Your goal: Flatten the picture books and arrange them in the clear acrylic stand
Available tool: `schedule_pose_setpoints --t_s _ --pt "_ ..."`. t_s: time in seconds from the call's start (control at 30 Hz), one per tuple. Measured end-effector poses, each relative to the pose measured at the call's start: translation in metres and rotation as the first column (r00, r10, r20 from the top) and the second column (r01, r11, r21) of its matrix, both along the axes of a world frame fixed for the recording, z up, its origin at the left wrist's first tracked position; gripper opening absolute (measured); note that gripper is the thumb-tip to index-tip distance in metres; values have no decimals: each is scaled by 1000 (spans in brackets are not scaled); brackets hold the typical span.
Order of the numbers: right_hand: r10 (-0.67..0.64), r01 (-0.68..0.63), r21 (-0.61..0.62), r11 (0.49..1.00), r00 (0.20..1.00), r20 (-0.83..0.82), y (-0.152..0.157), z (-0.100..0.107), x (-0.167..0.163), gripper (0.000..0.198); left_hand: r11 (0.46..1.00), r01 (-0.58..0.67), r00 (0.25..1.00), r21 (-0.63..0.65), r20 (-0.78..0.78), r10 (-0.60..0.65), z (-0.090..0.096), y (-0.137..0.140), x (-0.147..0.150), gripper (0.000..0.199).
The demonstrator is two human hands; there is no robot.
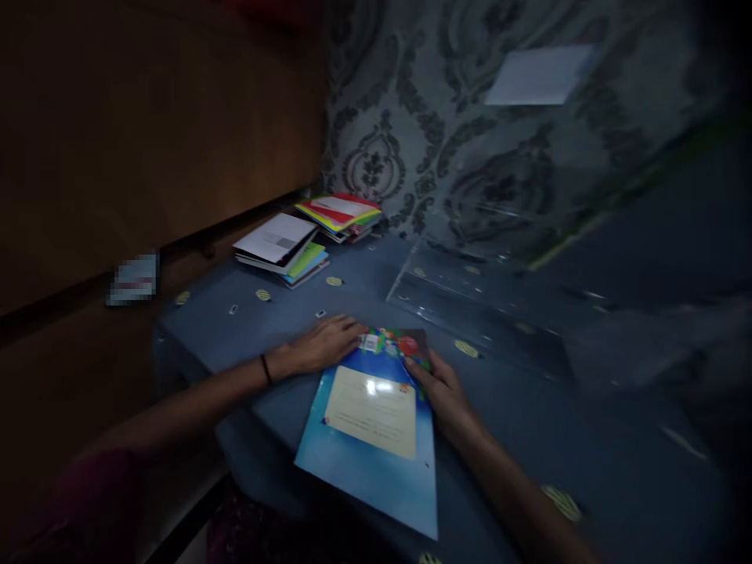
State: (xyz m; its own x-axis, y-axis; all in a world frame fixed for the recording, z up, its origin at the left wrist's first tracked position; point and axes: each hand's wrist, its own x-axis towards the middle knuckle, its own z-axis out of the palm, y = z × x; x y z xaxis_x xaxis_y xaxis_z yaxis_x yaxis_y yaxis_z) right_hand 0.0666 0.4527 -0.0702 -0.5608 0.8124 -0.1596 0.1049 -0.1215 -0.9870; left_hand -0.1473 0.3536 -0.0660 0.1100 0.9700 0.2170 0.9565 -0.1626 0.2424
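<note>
A thin blue book (376,487), with a cream text panel and a barcode near its far edge, is tilted over the front part of the table. My left hand (326,345), palm down with a dark band at the wrist, closes over the far left corner of the book; its thumb is hidden. On the right edge, my right hand (443,388) grips the book with the thumb on top and the other fingers mostly underneath. Beyond the right hand stands a clear plastic rack (446,301), nearest to the book's far right corner.
A blue cloth with yellow patches covers the table (205,321). Two piles of books, one topped by a white-covered book (276,237) and one by a red-and-yellow book (341,210), lie at the back left. A white sheet (540,74) is on the patterned wall (376,157).
</note>
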Motion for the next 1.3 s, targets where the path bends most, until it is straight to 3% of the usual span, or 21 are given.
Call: schedule_pose_setpoints --t_s 0.13,0.23,0.3,0.37,0.4,0.47,0.53,0.57,0.63,0.73,0.8,0.9,1.03,1.1,1.2,1.23,1.3 --pt "13 -8 85 996 998 -61 -2 0 1 53 994 -111 992 3 61 111 -9 -7 5 37" --pt "35 -33 19 999 991 -130 -7 3 4 52 980 -196 964 -22 177 197 -16 -19 10 44" --pt "30 -40 -50 998 983 -179 -10 6 6 52 971 -238 906 -28 353 233 -17 -28 13 54" --pt "4 -29 -108 994 974 -228 -11 11 8 54 967 -251 771 -51 594 231 -12 -35 17 64" --pt "-17 -16 -128 992 968 -252 -12 13 9 54 972 -218 664 -84 718 211 -8 -38 20 68" --pt "-65 25 -140 990 953 -296 -11 17 11 55 981 -56 389 -188 900 195 0 -43 26 71" --pt "-101 68 -111 991 939 -329 -9 20 14 55 951 148 163 -270 956 246 7 -46 34 68" --pt "-107 84 -83 993 936 -337 -8 21 17 55 931 218 103 -293 955 277 9 -47 38 66" --pt "-108 113 -4 994 937 -333 -4 24 22 54 907 285 67 -309 951 303 11 -45 43 64" --pt "-109 166 163 973 945 -309 1 34 33 53 927 293 92 -233 972 215 16 -32 46 62" --pt "-100 208 335 919 945 -310 3 49 40 52 963 245 164 -117 983 78 25 -18 47 59" --pt "-62 244 600 762 950 -308 2 76 51 48 990 99 360 105 923 -134 44 3 51 56" --pt "37 198 816 543 965 -258 -13 95 69 44 969 -3 535 248 819 -208 55 18 48 42" --pt "131 89 911 404 979 -154 -25 86 79 50 966 41 611 254 759 -225 47 16 38 35" --pt "213 -176 969 174 967 137 -42 57 92 54 953 208 753 220 586 -300 25 3 18 40" --pt "234 -277 953 119 941 245 -47 45 95 52 948 260 802 185 506 -318 18 -3 12 42" --pt "289 -485 872 64 846 449 -56 26 99 50 943 321 884 90 329 -332 7 -17 3 43"
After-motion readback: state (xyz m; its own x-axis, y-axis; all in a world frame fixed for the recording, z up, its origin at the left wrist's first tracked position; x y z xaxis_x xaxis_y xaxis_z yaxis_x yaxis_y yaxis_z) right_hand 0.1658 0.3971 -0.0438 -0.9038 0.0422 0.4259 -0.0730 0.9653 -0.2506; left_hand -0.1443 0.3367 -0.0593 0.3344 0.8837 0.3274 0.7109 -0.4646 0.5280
